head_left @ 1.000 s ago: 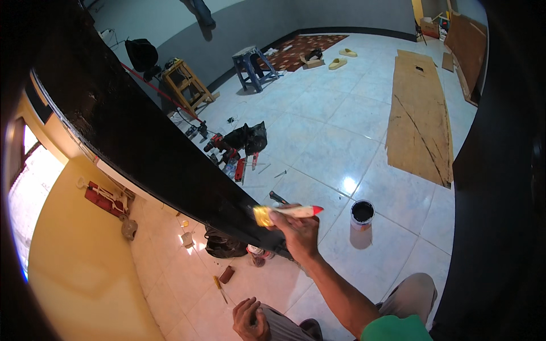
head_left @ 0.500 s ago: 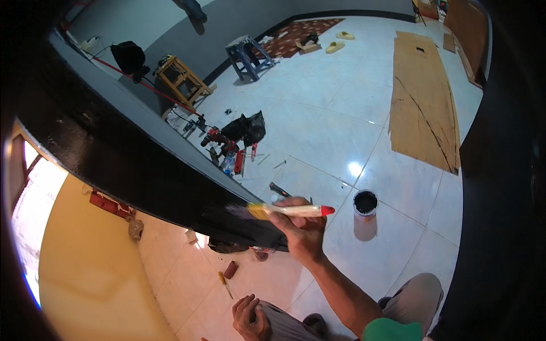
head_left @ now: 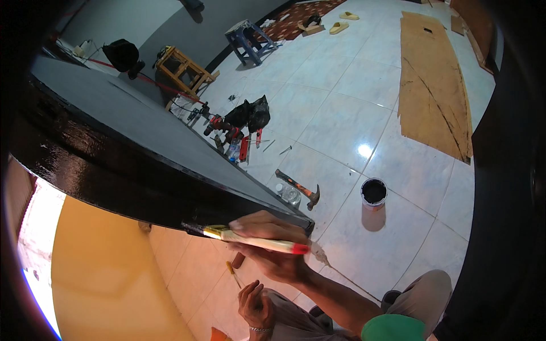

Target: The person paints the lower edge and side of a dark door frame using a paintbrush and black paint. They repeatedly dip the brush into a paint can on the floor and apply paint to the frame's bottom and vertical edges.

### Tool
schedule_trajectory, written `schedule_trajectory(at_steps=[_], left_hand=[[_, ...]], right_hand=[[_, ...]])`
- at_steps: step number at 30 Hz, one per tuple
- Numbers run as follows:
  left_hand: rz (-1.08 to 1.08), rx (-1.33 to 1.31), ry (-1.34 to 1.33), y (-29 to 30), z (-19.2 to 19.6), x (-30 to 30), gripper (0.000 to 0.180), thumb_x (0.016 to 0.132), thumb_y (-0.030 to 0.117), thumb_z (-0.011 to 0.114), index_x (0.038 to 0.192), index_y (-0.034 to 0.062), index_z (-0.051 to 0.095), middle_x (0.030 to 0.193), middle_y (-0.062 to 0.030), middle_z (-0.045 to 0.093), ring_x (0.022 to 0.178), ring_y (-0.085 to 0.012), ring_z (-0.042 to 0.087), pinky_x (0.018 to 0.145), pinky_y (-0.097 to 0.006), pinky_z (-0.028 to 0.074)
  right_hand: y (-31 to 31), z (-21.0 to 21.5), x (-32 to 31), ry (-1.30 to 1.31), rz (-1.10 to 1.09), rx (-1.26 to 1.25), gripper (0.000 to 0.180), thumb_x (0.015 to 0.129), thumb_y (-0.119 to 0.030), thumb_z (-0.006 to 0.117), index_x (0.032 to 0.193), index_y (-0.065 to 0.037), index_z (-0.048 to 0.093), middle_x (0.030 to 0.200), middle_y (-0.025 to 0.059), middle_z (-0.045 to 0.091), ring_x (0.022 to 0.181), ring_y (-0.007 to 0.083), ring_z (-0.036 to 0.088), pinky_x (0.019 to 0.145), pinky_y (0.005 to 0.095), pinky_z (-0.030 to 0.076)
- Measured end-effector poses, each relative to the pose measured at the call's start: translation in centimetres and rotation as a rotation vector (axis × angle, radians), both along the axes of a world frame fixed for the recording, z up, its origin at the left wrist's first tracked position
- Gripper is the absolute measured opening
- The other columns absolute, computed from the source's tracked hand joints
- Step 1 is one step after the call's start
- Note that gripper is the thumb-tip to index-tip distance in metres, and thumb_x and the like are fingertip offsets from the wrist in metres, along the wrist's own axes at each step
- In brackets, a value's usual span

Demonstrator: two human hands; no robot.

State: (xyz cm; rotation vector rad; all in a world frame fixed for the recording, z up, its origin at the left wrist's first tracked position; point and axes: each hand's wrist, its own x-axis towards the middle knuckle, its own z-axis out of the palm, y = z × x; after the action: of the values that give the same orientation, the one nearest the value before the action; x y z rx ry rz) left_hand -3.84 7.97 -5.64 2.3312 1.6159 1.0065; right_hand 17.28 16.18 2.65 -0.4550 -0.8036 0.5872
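Note:
My right hand [head_left: 273, 244] grips a paintbrush [head_left: 259, 242] with a pale, red-tipped handle. Its dark bristles touch the lower edge of a long black-painted frame piece [head_left: 131, 170], which shines as if wet in places. Low in the view, next to my knee, my left hand [head_left: 256, 306] is loosely curled with nothing visible in it; a bracelet circles that wrist. To the right of the brush, a small can of black paint [head_left: 373, 192] stands uncovered on the tiles.
Near the frame lie a claw hammer [head_left: 298, 188], a clear plastic bottle [head_left: 289, 194], a red drill [head_left: 224, 128] and a black plastic bag [head_left: 259, 113]. Farther off are a blue stool [head_left: 248, 42], a wooden stand [head_left: 182, 71] and a cracked brown board [head_left: 435, 85]. A yellow-handled tool [head_left: 233, 274] lies below.
My right hand has moved lower and left with the brush, the bristles now at the frame's lower edge. The view has shifted, showing the whole hammer. My left hand stays curled near my knee.

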Motion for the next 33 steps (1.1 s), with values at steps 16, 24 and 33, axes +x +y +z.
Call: schedule_trajectory(at_steps=[16, 24, 33], left_hand=[[0.045, -0.057, -0.011, 0.0, 0.3, 0.4, 0.025, 0.077, 0.002, 0.065, 0.100, -0.0021, 0.075, 0.108, -0.0208, 0.074, 0.104, -0.0378, 0.069, 0.095, -0.045, 0.055], [0.019, 0.007, -0.055, -0.6, 0.3, 0.4, 0.023, 0.080, 0.004, 0.064, 0.099, -0.0041, 0.074, 0.107, -0.0233, 0.073, 0.103, -0.0394, 0.069, 0.092, -0.045, 0.056], [0.002, 0.053, -0.146, -1.4, 1.2, -1.0, 0.025, 0.077, 0.002, 0.064, 0.099, -0.0017, 0.075, 0.108, -0.0210, 0.074, 0.104, -0.0385, 0.069, 0.093, -0.045, 0.055]], right_hand=[[-0.6, -1.4, -0.1, -0.448, -0.297, 0.089, 0.030, 0.078, 0.000, 0.083, 0.106, -0.002, 0.075, 0.113, 0.0114, 0.073, 0.110, 0.0305, 0.070, 0.091, 0.0388, 0.060], [-1.2, -7.8, 2.0, -1.086, -0.190, -0.110, 0.028, 0.070, -0.009, 0.080, 0.096, -0.009, 0.072, 0.104, 0.0000, 0.069, 0.102, 0.0217, 0.064, 0.075, 0.0335, 0.057], [0.9, 5.8, 1.3, -0.776, -0.457, 0.312, 0.032, 0.068, -0.004, 0.085, 0.099, -0.006, 0.076, 0.109, 0.0033, 0.071, 0.105, 0.0257, 0.070, 0.074, 0.0328, 0.063]])
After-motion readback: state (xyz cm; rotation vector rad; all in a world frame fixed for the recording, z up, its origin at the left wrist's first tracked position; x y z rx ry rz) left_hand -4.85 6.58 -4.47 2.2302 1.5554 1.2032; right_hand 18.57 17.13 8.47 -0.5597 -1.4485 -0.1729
